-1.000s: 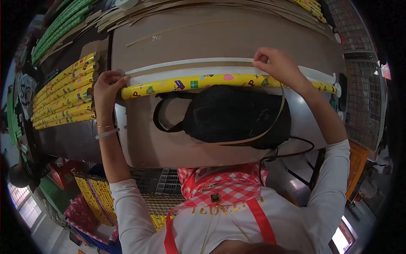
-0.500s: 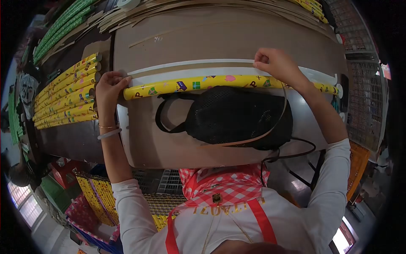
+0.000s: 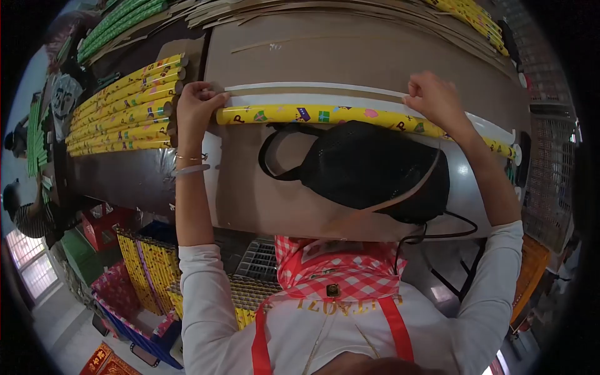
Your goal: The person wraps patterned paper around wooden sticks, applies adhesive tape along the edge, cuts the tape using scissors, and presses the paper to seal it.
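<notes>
My left hand [image 3: 201, 103] is closed in a pinch at the left end of the white paper edge [image 3: 262, 99] of a yellow patterned wrapping paper roll [image 3: 340, 115]. My right hand [image 3: 434, 103] is closed too, its fingertips pinched above the same edge farther right. Between the hands a narrow brown strip [image 3: 337, 92] runs along the white edge. Another thin brown paper strip [image 3: 406, 195] trails from below my right hand across a black mesh bag [image 3: 375, 165], which lies in front of the roll. What is inside each pinch is partly hidden.
Finished-looking yellow rolls [image 3: 125, 112] lie stacked at the left. Green rolls [image 3: 119, 28] and loose brown strips [image 3: 300, 9] line the back of the table. A wire rack [image 3: 553, 156] stands at the right. Below left are crates of rolls [image 3: 140, 269]; a person [image 3: 31, 209] is at far left.
The view has shifted, so the table and both hands appear farther right. Both hands keep their pinches near the paper edge; the trailing brown strip has swung slightly.
</notes>
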Demonstrator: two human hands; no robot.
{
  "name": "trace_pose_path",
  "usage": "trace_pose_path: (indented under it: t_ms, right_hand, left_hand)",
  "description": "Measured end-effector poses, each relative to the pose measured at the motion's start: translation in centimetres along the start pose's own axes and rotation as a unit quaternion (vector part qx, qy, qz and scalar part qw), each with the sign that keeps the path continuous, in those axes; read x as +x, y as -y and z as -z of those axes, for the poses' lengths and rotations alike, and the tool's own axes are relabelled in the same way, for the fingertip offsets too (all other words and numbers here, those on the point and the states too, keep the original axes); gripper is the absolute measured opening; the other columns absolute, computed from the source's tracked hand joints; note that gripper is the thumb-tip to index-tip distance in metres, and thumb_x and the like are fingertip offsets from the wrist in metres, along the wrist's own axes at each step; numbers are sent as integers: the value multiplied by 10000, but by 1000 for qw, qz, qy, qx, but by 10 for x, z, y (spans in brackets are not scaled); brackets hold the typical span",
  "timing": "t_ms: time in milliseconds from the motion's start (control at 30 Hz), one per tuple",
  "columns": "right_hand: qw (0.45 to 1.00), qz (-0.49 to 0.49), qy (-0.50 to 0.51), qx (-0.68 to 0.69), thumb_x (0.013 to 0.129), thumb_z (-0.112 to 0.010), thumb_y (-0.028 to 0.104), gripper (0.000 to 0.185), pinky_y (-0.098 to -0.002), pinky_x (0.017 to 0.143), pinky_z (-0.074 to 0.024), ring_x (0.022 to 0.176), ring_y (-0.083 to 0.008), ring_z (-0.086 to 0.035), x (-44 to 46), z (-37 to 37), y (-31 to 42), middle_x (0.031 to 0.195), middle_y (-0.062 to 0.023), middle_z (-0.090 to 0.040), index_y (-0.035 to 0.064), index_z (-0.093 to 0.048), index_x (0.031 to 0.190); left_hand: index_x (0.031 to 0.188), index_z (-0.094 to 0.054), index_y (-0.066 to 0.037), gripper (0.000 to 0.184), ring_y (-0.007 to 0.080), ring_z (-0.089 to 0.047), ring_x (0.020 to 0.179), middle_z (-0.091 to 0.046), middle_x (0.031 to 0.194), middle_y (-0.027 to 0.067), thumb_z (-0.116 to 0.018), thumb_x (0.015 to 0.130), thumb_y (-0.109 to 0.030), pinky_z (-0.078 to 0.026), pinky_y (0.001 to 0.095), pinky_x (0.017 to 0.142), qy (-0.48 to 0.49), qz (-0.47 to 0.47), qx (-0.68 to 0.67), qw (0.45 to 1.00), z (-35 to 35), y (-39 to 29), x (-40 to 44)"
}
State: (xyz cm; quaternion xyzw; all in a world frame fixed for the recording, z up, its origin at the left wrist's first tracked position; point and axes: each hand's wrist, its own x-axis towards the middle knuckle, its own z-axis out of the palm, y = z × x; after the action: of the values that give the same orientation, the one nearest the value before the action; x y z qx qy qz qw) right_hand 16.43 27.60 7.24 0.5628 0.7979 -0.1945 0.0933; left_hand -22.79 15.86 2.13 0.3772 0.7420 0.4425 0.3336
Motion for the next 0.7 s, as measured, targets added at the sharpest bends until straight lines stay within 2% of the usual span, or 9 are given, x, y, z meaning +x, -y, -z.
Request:
trace_pose_path:
  t_ms: [67, 200, 267, 300, 367, 433, 533, 700]
  right_hand:
    - [988, 85, -113, -70, 714, -631, 215, 153, -355, 734, -415, 865, -228, -559, -1, -8, -3, 832, -44, -560, 103, -533, 748]
    - [991, 123, -48, -14, 734, -600, 162, 95, -364, 776, -401, 910, -226, -538, 9, -10, -2, 879, -37, -535, 107, -540, 784]
    - [964, 254, -63, -49, 764, -566, 107, 114, -374, 785, -406, 932, -229, -534, 12, -4, 14, 901, -45, -541, 129, -580, 874]
    - [962, 260, -65, -51, 764, -566, 107, 114, -374, 785, -406, 932, -229, -534, 15, -4, 25, 901, -45, -541, 129, -580, 874]
    - [896, 415, -126, -91, 780, -536, 47, 190, -369, 816, -409, 905, -235, -542, 25, -6, 54, 903, -61, -531, 150, -596, 927]
    - [831, 502, -178, -162, 795, -513, 48, 290, -351, 827, -398, 914, -215, -538, 45, -19, 84, 914, -54, -524, 205, -603, 1021]
    - [797, 553, -185, -158, 800, -497, 55, 361, -342, 837, -383, 931, -213, -526, 57, -32, 129, 932, -52, -516, 228, -587, 1104]
    - [786, 560, -183, -187, 799, -492, 55, 371, -341, 830, -388, 956, -225, -503, 62, -43, 158, 945, -60, -511, 214, -601, 1115]
  left_hand:
    - [1041, -495, 80, 487, 105, -584, 703, -609, 781, 60, -761, 662, -72, -489, 214, 639, -6, -1, 9, 1000, -1, -2, -2]
    - [1056, -504, 65, 504, 113, -591, 719, -613, 799, 72, -768, 656, -89, -496, 226, 647, -29, -14, 59, 998, -3, -2, -2]
    - [1053, -513, 61, 535, 128, -596, 718, -608, 801, 74, -784, 629, -121, -498, 241, 646, -35, -30, 53, 998, -2, 7, 1]
    - [1050, -516, 61, 544, 135, -597, 722, -606, 800, 74, -787, 619, -131, -498, 247, 650, -40, -40, 66, 996, -1, 9, 2]
    - [1099, -479, 74, 577, 137, -579, 747, -583, 844, 78, -779, 636, -92, -495, 236, 665, -30, -31, 68, 997, -1, 4, 0]
    - [1102, -472, 82, 591, 145, -580, 758, -586, 845, 88, -782, 630, -92, -498, 247, 667, -43, -39, 83, 995, -2, 11, 3]
    - [1063, -513, 45, 604, 173, -606, 736, -624, 805, 90, -806, 580, -170, -492, 283, 676, -73, -55, 55, 994, -5, 21, 6]
    - [1055, -515, 42, 612, 177, -613, 733, -631, 810, 93, -814, 570, -181, -493, 282, 682, -75, -64, 90, 991, -4, 20, 6]
